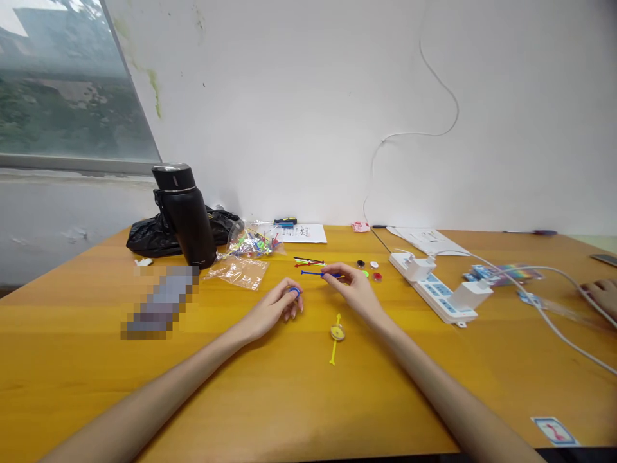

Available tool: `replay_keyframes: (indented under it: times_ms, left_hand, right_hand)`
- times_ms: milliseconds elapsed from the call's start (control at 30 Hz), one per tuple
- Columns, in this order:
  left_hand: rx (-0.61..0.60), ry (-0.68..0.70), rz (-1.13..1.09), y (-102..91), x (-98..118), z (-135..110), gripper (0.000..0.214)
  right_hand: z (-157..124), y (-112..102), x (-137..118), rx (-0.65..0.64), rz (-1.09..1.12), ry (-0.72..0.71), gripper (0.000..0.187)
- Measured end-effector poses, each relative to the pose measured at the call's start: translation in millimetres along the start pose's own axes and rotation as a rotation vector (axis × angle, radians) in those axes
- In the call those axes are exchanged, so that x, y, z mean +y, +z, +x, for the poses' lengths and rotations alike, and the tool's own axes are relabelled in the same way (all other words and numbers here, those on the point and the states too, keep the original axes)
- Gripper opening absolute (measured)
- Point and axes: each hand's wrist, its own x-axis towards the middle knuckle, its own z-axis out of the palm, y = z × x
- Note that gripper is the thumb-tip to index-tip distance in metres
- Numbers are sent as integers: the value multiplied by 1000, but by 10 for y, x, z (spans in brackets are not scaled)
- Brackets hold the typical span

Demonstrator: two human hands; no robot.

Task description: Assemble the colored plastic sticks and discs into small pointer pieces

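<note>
My left hand [282, 302] is closed on a small blue ring-shaped piece [294, 292] held at the fingertips. Between the fingers of my right hand [354, 289] is a blue plastic arrow [312, 274], its thin shaft pointing left. Below and between both hands, a yellow arrow [333, 350] lies on the table with a round clear-and-yellow disc [338, 332] at its middle. Just beyond the right hand are a red arrow [308, 263] and a dark one beside it. Small round pieces lie to the right: black [360, 263], white [374, 264], red [377, 277] and a partly hidden green one.
A black bottle [186, 215] stands at left before a black bag [147, 238]. Near it are a clear bag of coloured pieces [255, 243] and a blurred-out flat object [161, 302]. A white power strip [438, 296] with cables lies right; another person's hand [602, 297] rests far right.
</note>
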Motion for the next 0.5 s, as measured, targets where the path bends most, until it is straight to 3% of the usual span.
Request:
replay_keyframes:
  times_ms: [233, 500]
  left_hand:
    - [-20, 29, 160, 73, 35, -36, 26]
    - [-20, 42, 171, 80, 49, -50, 27]
  right_hand:
    - [164, 25, 372, 109, -179, 20, 14]
    - [475, 157, 427, 145, -256, -154, 15]
